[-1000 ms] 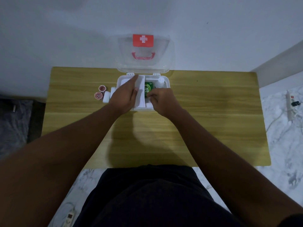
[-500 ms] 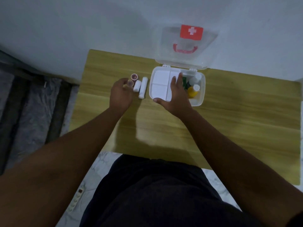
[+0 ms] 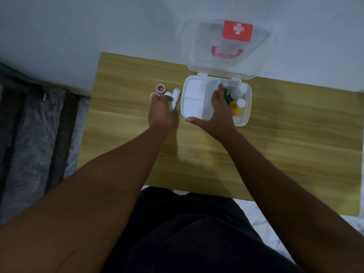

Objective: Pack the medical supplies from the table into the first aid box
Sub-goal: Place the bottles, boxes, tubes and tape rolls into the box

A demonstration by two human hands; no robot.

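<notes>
The white first aid box (image 3: 247, 113) stands on the table with its clear lid (image 3: 222, 66) swung up and back. A white divided tray (image 3: 194, 95) fills its left half. A yellow bottle (image 3: 235, 108), a white bottle (image 3: 239, 91) and a green pack (image 3: 228, 97) stand in its right half. My right hand (image 3: 218, 113) spans the tray's right side, thumb at the front rim, fingers over the divider. Left of the box lie two white bandage rolls (image 3: 176, 94) and two pink tape rolls (image 3: 161, 88). My left hand (image 3: 161, 112) lies over them, its spread fingertips touching the rolls.
The wooden table (image 3: 285, 154) runs far to the right of the box. Its left edge is close to the tape rolls. A white wall (image 3: 98, 26) stands directly behind the box. Dark floor and steps (image 3: 35, 125) lie to the left.
My left hand left the box and moved left onto the rolls beside it. My right hand shifted onto the tray's right side. The view swung to the left.
</notes>
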